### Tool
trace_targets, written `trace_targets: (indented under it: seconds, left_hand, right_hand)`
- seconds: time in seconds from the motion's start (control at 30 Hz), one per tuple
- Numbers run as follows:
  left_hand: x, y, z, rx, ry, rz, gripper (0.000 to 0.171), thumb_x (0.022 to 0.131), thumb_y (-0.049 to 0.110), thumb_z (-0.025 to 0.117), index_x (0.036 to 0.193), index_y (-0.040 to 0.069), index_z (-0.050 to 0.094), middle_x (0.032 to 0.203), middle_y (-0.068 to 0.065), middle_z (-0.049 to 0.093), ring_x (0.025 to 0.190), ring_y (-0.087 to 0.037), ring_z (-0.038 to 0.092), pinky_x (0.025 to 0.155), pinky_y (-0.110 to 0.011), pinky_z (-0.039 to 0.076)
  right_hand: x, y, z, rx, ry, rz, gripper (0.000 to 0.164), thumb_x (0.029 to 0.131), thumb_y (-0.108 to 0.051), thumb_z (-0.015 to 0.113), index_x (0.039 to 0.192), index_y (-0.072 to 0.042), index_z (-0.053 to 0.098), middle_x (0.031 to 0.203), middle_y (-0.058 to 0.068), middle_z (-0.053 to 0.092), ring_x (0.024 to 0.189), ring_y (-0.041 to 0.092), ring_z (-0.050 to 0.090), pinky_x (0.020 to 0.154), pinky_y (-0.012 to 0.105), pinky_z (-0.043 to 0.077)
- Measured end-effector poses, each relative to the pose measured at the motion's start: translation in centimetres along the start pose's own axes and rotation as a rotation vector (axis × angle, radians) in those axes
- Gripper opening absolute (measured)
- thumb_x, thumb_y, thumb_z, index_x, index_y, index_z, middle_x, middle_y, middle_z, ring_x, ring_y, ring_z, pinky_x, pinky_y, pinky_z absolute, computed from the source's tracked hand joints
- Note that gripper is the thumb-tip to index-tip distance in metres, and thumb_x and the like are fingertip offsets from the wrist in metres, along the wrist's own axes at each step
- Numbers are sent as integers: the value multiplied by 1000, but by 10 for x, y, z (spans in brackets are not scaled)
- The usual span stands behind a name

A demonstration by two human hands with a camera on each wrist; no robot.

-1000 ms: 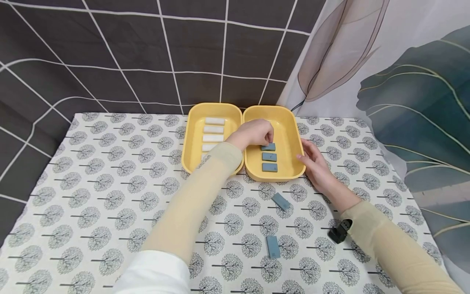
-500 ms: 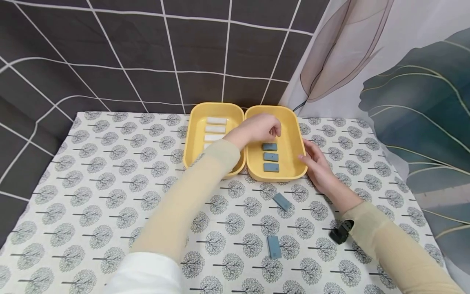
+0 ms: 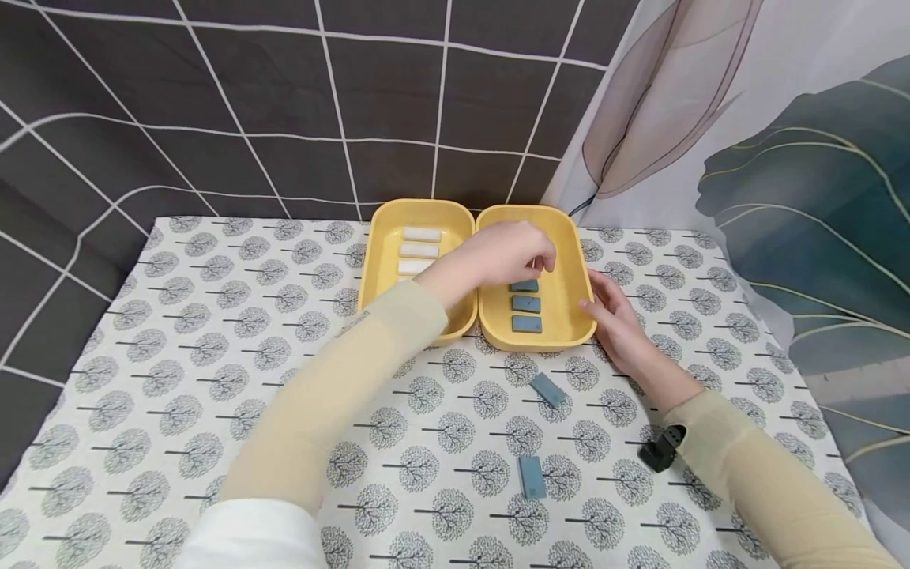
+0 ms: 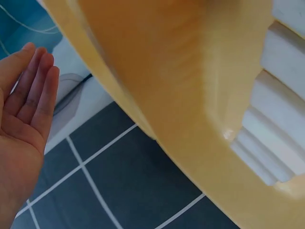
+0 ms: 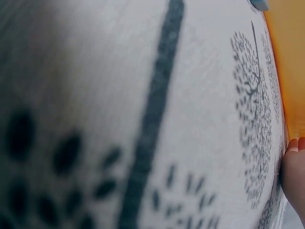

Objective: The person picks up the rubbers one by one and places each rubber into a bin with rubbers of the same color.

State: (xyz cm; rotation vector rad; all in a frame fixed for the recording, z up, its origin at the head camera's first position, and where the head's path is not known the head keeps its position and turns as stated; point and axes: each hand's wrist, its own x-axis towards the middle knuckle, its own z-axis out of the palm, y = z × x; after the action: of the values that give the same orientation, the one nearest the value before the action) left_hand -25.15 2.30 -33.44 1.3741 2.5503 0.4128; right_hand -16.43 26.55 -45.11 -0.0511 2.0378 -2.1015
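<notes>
Two yellow trays stand side by side near the far table edge. My left hand [image 3: 522, 253] hovers over the right tray [image 3: 565, 316], holding nothing; its fingers and thumb look loose in the left wrist view. Just below it, three blue-grey rectangular blocks [image 3: 526, 304] lie in a column on the tray floor, the farthest partly covered by the hand. At that tray's right side, my right hand [image 3: 618, 324] grips the wall, thumb at the rim and fingers outside. Several white rectangular blocks [image 4: 276, 133] lie in a row in the left tray [image 3: 380, 229], partly hidden by my left arm.
Two more blue-grey blocks lie on the tree-print tablecloth in front of the right tray: a slanted block [image 3: 547, 390] and a nearer block [image 3: 532, 477]. A dark gridded cloth [image 3: 284, 103] hangs behind the table. A black wrist camera [image 3: 661, 449] sits under my right wrist.
My left hand has come away from the farthest blue-grey block in the right tray and moved slightly right. That block stays put. The right hand keeps its place on the tray.
</notes>
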Motion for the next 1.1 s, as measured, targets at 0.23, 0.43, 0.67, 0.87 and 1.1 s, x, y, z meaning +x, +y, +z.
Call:
trace_targets:
  seconds: [0.23, 0.43, 0.67, 0.87, 1.1]
  left_hand:
    - [-15, 11, -6, 23, 11, 41, 19, 102, 13, 67, 118, 15, 79, 110, 2, 77, 104, -13, 67, 95, -30, 56]
    - [-30, 24, -5, -6, 39, 89, 16, 103, 14, 69, 116, 15, 79, 109, 1, 76, 101, -14, 65, 96, -28, 55]
    - [-46, 37, 8, -44, 82, 151, 15, 102, 14, 70, 114, 15, 79, 109, 2, 76, 100, -12, 67, 95, -23, 56]
    - [-58, 48, 22, -81, 84, 208, 15, 101, 13, 71, 114, 14, 80, 111, 2, 77, 101, -13, 66, 97, -24, 55]
    - [-70, 60, 37, -107, 39, 252, 15, 101, 15, 72, 114, 16, 79, 114, 3, 78, 104, -11, 69, 99, -24, 58]
  right_hand:
    - [-1, 0, 0, -6, -1, 3, 65, 107, -3, 50, 167, -7, 25, 174, 23, 18, 141, 11, 44, 109, 12, 50]
    - [0, 1, 0, 2, -2, -10, 64, 107, -2, 49, 166, -8, 27, 174, 22, 20, 140, 10, 45, 110, 12, 50]
    - [1, 1, -1, 0, -7, -13, 64, 107, -2, 49, 166, -8, 27, 174, 20, 21, 145, 13, 42, 111, 11, 49]
    - [0, 1, -1, 2, -4, -23, 63, 107, -2, 49, 166, -7, 28, 172, 20, 24, 136, 6, 49, 110, 12, 49]
    - [0, 0, 0, -8, 6, -16, 63, 107, -3, 50, 166, -6, 27, 172, 21, 23, 139, 8, 46, 111, 11, 48]
